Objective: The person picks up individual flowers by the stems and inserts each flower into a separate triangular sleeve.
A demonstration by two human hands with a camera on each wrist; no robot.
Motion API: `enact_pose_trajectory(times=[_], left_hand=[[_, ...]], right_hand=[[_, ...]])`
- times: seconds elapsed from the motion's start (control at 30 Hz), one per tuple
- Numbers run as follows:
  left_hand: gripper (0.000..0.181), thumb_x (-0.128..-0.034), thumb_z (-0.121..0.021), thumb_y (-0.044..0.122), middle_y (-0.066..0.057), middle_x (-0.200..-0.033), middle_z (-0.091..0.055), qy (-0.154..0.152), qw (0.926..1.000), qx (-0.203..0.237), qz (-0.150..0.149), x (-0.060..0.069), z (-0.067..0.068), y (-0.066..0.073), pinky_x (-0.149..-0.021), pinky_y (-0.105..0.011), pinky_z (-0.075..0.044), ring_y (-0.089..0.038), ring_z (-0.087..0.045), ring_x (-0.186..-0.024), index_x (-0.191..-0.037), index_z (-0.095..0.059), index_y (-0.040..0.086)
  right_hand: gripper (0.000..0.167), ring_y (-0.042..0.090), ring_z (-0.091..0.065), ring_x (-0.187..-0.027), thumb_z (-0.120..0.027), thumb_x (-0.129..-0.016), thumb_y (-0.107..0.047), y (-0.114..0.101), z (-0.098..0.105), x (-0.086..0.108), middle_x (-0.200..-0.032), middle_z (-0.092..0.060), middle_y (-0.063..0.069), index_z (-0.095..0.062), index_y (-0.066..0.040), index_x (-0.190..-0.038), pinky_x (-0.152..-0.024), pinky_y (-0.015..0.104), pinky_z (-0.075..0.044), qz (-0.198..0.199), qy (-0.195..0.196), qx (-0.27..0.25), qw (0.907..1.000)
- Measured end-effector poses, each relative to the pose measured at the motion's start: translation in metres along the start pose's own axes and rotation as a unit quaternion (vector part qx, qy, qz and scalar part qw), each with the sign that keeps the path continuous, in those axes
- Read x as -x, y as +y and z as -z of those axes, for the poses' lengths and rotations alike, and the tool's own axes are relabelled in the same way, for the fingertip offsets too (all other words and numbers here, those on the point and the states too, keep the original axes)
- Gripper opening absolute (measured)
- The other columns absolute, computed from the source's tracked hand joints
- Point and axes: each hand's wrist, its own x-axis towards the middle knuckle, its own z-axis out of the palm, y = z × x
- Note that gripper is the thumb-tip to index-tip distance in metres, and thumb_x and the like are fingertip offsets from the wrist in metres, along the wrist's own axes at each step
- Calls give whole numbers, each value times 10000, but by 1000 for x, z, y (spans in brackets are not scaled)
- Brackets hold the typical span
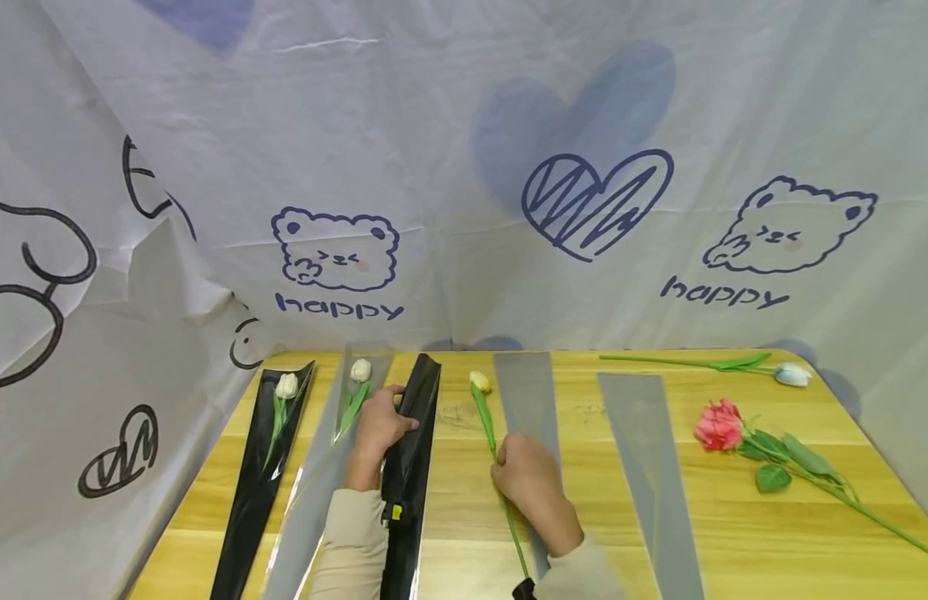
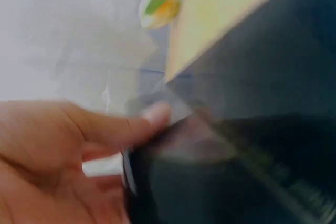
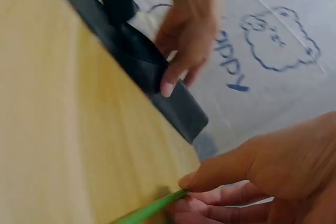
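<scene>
Toward the middle of the table, my left hand [image 1: 379, 429] pinches the edge of a black flower sleeve [image 1: 421, 392], a long flat wrap with a clear front. In the left wrist view, the thumb [image 2: 156, 115] lies over the sleeve's clear film and its mouth stands partly lifted. My right hand [image 1: 529, 479] holds a pale yellow tulip [image 1: 480, 382] by its green stem [image 3: 152, 208], between thumb and fingers. The tulip's head points to the back of the table, apart from the sleeve and to its right.
Left of the hands lie a black sleeve [image 1: 242, 492] and a clear-grey sleeve [image 1: 306, 492], each with a white tulip inside. Two grey sleeves [image 1: 526, 375] [image 1: 647, 450] lie to the right. A pink rose [image 1: 720, 425] and a pale blue tulip [image 1: 791, 375] rest at the far right.
</scene>
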Motion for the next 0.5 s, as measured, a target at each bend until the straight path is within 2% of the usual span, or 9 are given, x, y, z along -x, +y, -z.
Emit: enact_pose_trajectory(times=[0.07, 0.13, 0.2, 0.27, 0.33, 0.37, 0.4, 0.43, 0.5], left_hand=[[626, -810, -817, -47, -250, -991, -690, -263, 9950, 960, -35, -2, 3, -3, -707, -424, -564, -326, -677, -807, -1387, -573, -66], [627, -830, -769, -86, -224, -984, -689, -612, 9779, 1999, 9, -4, 5, -4, -669, -359, -553, -241, -660, -756, -1413, -540, -78], [626, -845, -720, -118, -251, -1065, -692, -980, 9496, 2978, 21, -7, 6, -4, -682, -316, -561, -195, -671, -792, -1430, -497, -114], [628, -851, -696, -130, -234, -1160, -684, -1256, 9197, 3718, 74, -7, 7, -2, -719, -297, -570, -173, -677, -859, -1439, -475, -117], [628, -857, -680, -136, -208, -1153, -691, -1481, 8958, 4190, 113, -7, 7, 0, -725, -310, -583, -181, -693, -868, -1443, -460, -82], [618, -857, -674, -144, -194, -1128, -697, -1587, 8855, 4365, 99, -6, 6, 2, -724, -323, -588, -195, -699, -864, -1430, -458, -60], [644, -850, -673, -154, -161, -1125, -689, -1641, 8785, 4485, 77, -6, 5, 4, -730, -334, -590, -202, -698, -875, -1440, -443, -35], [670, -844, -670, -166, -119, -1119, -683, -1675, 8739, 4563, 37, -5, 4, 6, -736, -334, -588, -199, -692, -887, -1449, -429, -11], [712, -832, -666, -183, -77, -1102, -686, -1701, 8709, 4611, -61, -4, 2, 8, -768, -335, -583, -198, -690, -905, -1465, -405, 10]], right_hand=[[347, 77, -331, -478, -680, -852, 41, 4, 9, -2, -550, -371, -75, -498, -141, -619, -452, 236, -297, -18, -80, -306, 9995], [197, 96, -458, -500, -652, -859, 38, 8, 19, -3, -603, -510, -40, -611, -85, -711, -475, 257, -389, -2, -95, -614, 9981], [81, 140, -566, -534, -644, -891, 18, 11, 30, -5, -692, -605, 3, -683, -31, -839, -513, 293, -462, -71, -103, -963, 9953], [51, 162, -613, -542, -655, -921, -15, 12, 40, -6, -749, -641, 23, -705, -12, -919, -532, 312, -491, -207, -80, -1226, 9922], [59, 163, -638, -548, -667, -934, -34, 13, 50, -8, -783, -651, 31, -709, -5, -963, -540, 313, -510, -368, 11, -1462, 9886], [68, 163, -645, -549, -669, -937, -36, 14, 54, -8, -795, -651, 35, -710, -1, -979, -540, 310, -520, -447, 56, -1614, 9859], [84, 160, -647, -563, -665, -941, -33, 15, 59, -8, -815, -649, 46, -707, 12, -1000, -549, 307, -532, -507, 95, -1781, 9827], [91, 160, -651, -575, -659, -942, -23, 17, 64, -9, -829, -646, 61, -699, 25, -1008, -563, 320, -552, -524, 129, -1972, 9789], [116, 179, -669, -610, -648, -946, -3, 21, 73, -9, -859, -643, 91, -684, 58, -1037, -583, 342, -581, -543, 200, -2335, 9706]])
